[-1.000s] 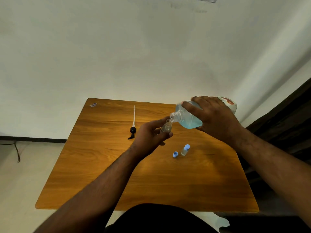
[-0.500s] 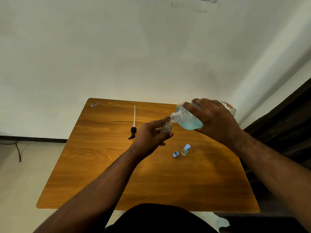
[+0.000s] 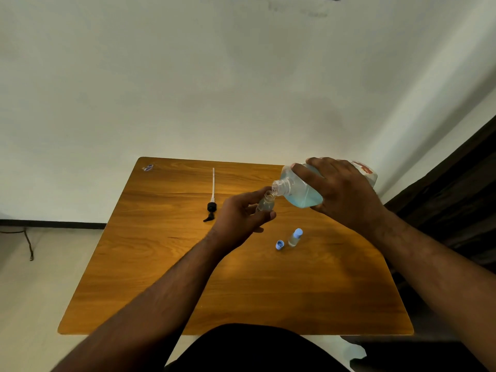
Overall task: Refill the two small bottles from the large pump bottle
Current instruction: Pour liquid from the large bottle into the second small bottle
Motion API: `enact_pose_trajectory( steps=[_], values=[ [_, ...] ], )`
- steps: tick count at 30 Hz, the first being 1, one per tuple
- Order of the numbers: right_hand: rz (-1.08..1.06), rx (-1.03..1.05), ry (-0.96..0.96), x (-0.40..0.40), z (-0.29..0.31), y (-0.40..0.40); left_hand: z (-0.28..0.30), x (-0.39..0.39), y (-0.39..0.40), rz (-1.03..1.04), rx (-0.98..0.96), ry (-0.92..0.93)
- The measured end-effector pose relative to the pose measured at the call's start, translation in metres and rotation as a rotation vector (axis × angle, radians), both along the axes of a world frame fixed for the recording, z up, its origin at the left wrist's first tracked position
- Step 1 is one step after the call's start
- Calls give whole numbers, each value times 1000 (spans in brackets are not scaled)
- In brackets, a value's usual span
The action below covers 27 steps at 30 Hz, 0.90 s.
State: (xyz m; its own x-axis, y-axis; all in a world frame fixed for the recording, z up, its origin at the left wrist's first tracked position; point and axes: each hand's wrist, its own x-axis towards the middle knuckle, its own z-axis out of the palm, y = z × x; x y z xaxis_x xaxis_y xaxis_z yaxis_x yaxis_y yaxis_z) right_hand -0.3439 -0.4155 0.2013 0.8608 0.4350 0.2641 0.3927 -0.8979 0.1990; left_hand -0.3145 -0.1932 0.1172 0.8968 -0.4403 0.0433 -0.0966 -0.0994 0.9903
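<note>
The large bottle (image 3: 303, 193) is tipped on its side above the table (image 3: 166, 264), gripped by the right hand (image 3: 346, 194), its open neck touching the mouth of the small bottle (image 3: 265, 202) clasped in the left hand (image 3: 239, 221). Nearer the person than the large bottle stands the capped small bottle (image 3: 295, 237) with a loose blue cap (image 3: 279, 245) just beside it. The pump head (image 3: 211, 200) lies well apart on the left hand's side.

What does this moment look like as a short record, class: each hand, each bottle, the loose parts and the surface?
left hand: holds an open small bottle, tilted, off the table
right hand: tips the large bottle, mouth at the small bottle's mouth
large bottle: pump off, blue liquid inside
second small bottle: stands on the table, blue cap on
loose cap: blue, beside the second small bottle
pump: lies on the table, tube pointing away
table: wooden
</note>
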Motion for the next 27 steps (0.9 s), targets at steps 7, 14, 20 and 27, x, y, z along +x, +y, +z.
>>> enact_pose_trajectory(
  steps=[7, 14, 20, 27],
  values=[
    [-6, -23, 15, 1, 2, 1, 0, 0, 0, -1, 6, -13],
    [0, -28, 19, 3, 5, 3, -1, 2, 0, 1, -2, -7],
    [13, -40, 19, 5, 4, 2, -2, 3, 0, 1, -6, -15],
    [10, -45, 11, 7, 2, 1, -2, 4, 1, 0, -11, -10]
  ],
)
